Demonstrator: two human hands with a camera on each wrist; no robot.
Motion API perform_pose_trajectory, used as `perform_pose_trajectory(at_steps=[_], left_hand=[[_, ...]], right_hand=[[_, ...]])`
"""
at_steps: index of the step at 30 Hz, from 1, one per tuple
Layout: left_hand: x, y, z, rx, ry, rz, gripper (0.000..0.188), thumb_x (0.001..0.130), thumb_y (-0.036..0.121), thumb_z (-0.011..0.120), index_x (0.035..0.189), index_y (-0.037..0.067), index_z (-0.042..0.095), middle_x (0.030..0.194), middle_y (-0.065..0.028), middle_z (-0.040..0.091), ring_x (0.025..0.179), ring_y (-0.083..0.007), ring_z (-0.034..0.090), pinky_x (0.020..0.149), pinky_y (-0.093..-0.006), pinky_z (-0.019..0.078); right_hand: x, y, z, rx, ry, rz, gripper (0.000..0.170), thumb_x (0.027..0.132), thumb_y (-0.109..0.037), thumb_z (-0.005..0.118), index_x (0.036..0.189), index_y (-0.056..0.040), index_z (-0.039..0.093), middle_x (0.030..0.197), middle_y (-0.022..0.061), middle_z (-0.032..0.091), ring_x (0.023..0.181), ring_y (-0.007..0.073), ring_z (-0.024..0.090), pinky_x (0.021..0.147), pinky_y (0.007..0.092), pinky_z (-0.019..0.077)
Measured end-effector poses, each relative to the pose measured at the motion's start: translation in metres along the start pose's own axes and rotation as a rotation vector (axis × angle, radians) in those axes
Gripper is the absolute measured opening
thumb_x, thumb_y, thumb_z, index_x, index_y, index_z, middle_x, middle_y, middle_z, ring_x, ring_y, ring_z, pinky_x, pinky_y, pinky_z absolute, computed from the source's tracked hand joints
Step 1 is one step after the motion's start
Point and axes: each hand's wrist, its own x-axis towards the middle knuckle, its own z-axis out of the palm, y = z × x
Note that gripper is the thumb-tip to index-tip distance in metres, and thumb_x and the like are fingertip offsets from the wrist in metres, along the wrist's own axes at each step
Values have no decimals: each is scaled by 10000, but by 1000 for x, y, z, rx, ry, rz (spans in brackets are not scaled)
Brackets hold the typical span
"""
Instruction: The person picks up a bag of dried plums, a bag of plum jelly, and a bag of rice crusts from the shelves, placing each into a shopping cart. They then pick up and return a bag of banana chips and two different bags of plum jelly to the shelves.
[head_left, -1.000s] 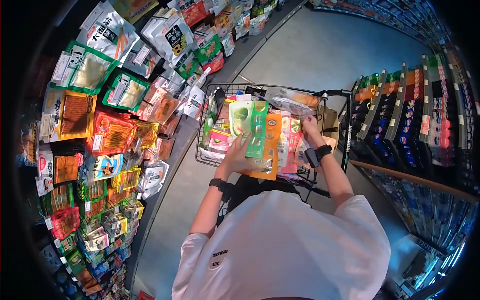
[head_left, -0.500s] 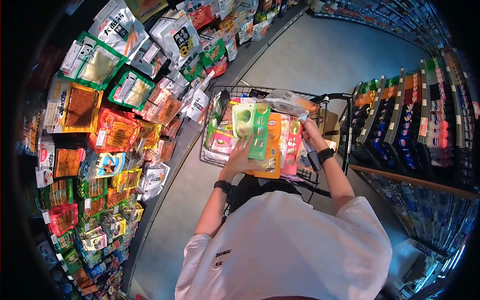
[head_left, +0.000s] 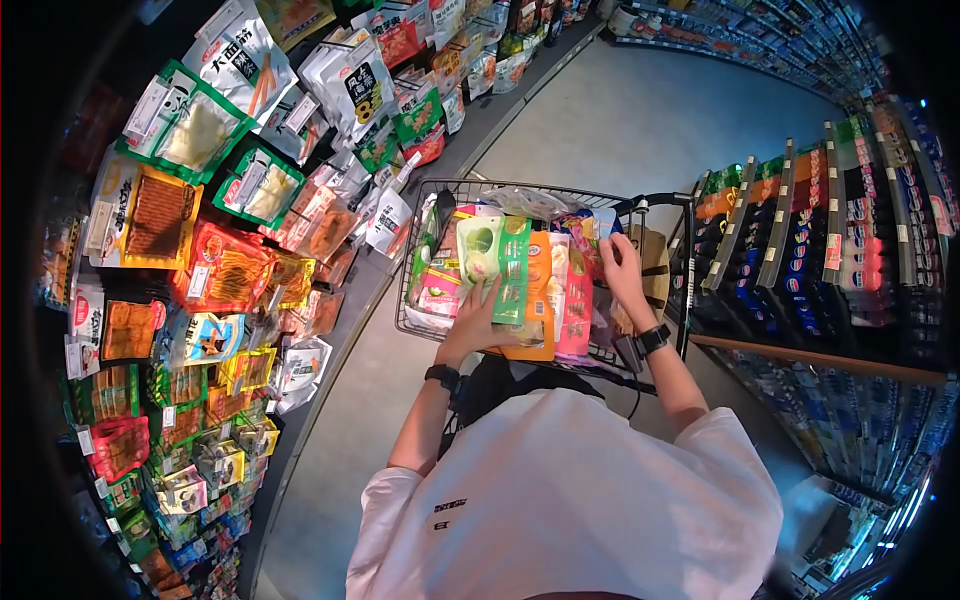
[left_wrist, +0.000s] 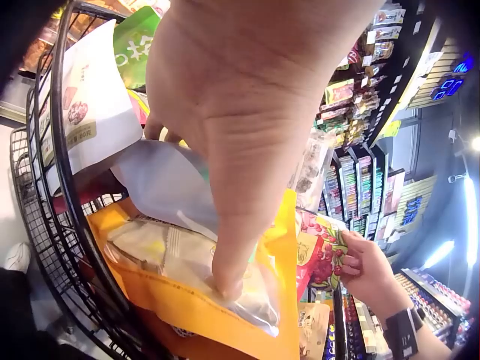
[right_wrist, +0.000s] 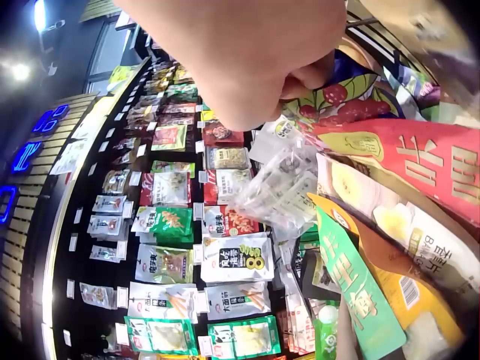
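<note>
My left hand [head_left: 474,325] lies over a green-and-white pouch [head_left: 513,270] in the head view. In the left wrist view its thumb presses on the clear window of an orange pouch [left_wrist: 172,281], with the fingers round the far side, gripping the pouches together. My right hand [head_left: 622,272] is at the cart's handle end. It pinches the edge of a pouch printed with red cherries [left_wrist: 322,255], which shows dark blue with cherries [right_wrist: 337,101] in the right wrist view. A pink-red pouch [head_left: 578,305] stands between the hands.
The wire shopping cart [head_left: 402,300] holds several more packages, including a clear plastic package [head_left: 525,202] along the far side. Hanging snack bags [head_left: 230,265] line the left shelf. Bottles [head_left: 800,270] fill the right shelf. Grey floor [head_left: 640,110] lies beyond the cart.
My right hand has shifted slightly, and a dark blue pouch now shows beside its fingers. The clear package has moved left along the cart's far side. My left hand stays on the green-and-white pouch.
</note>
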Motion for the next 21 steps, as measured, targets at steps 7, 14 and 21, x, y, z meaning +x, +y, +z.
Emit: perform_pose_trajectory(at_steps=[7,14,21], left_hand=[[12,-6,35,155,34,-65,1410,552,515,926,1624,221,60,1582,-364,151,1444,-560,205,1147,-600,266],[13,13,40,227,72,-177,1383,590,476,924,1612,125,62,1577,-377,139,1450,-576,158,1159,-629,194],[-15,83,25,-281,225,-9,649,971,426,635,1368,-69,493,1266,-274,597,1177,-333,615,956,-379,502]], right_hand=[[-19,-79,-68,-161,21,-102,191,984,-122,579,869,12,509,793,149,433,668,311,488,613,365,390],[-87,-48,-135,323,257,103,207,1046,-152,556,878,-48,494,798,-59,419,686,47,362,566,241,292],[-168,-49,-178,884,138,334,139,1060,-196,535,960,-99,536,859,-70,532,620,-34,369,494,168,274]])
